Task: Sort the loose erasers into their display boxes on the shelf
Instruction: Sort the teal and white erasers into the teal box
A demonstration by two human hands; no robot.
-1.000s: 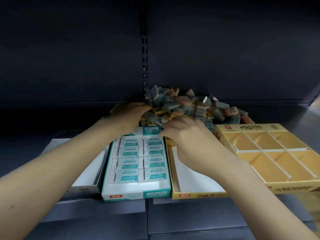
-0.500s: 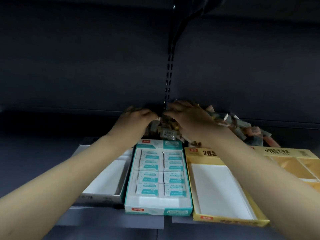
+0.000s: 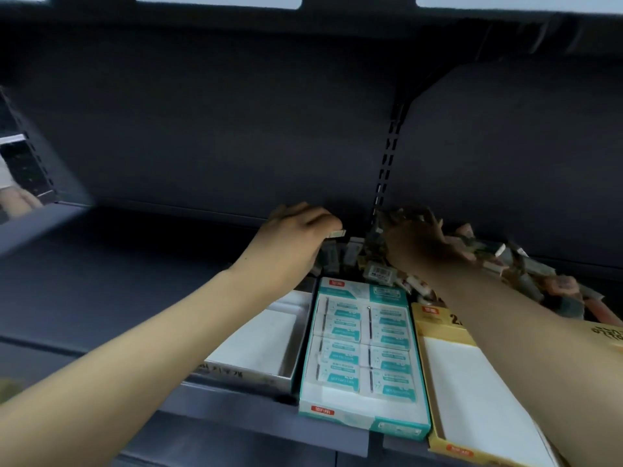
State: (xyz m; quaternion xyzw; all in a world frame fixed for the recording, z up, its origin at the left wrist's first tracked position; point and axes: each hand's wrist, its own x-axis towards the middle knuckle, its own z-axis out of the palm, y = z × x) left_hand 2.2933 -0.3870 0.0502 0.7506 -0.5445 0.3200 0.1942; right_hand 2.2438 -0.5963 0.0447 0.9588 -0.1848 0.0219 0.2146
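- Left hand [image 3: 300,227] reaches to back of shelf [image 3: 101,281], fingers curled; a small pale eraser [image 3: 338,233] sticks out at the fingertips, looks pinched. Most of it hidden by the hand.
- Right hand [image 3: 414,237] sits on top of the eraser pile [image 3: 499,261], in shadow. Fingers curl down into the pile; can't tell if it holds anything.
- Pile lies at back of shelf, behind the boxes. Dim and blurry, single erasers hard to pick out; right forearm covers part of it.
- Teal box [image 3: 365,412] in the middle, front edge at shelf lip. Wrapped erasers [image 3: 337,355] packed inside in two columns, front strip bare.
- White box [image 3: 256,348] just left of teal one, touching; far end covered by left wrist.
- Yellow box [image 3: 472,399] just right of teal one, white floor showing. Right arm hides its right side; label cut to "2.", rest unreadable.
- Another yellow box [image 3: 606,335] at far right, cut off by frame edge; print not legible.
- Far left edge: blurred shapes, can't make out.
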